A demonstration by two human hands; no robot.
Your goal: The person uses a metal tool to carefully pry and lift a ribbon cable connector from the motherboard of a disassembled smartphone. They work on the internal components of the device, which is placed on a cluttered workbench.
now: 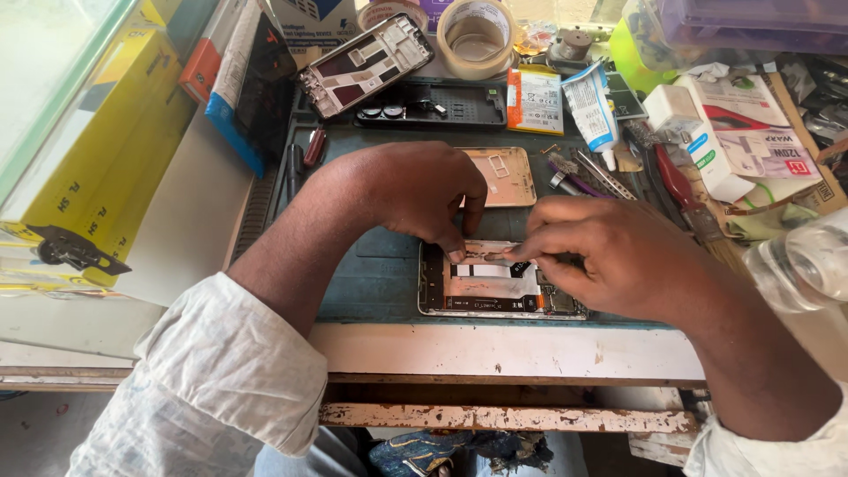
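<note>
Under both hands, half-hidden opened phone (pixel 486 291)

Packaging and labels seen from the head camera:

1. Long yellow carton (pixel 106 168) with a black corner, far left beside the glass.
2. Orange box (pixel 200 69) behind it, upright.
3. White box with a blue edge (pixel 237 88), leaning beside the orange one.
4. Orange-and-white battery label (pixel 535 99), flat, top centre.
5. White-and-blue glue tube (pixel 590 108), just right of the battery label.
6. White-and-red printed cartons (pixel 755 124), far right.
</note>
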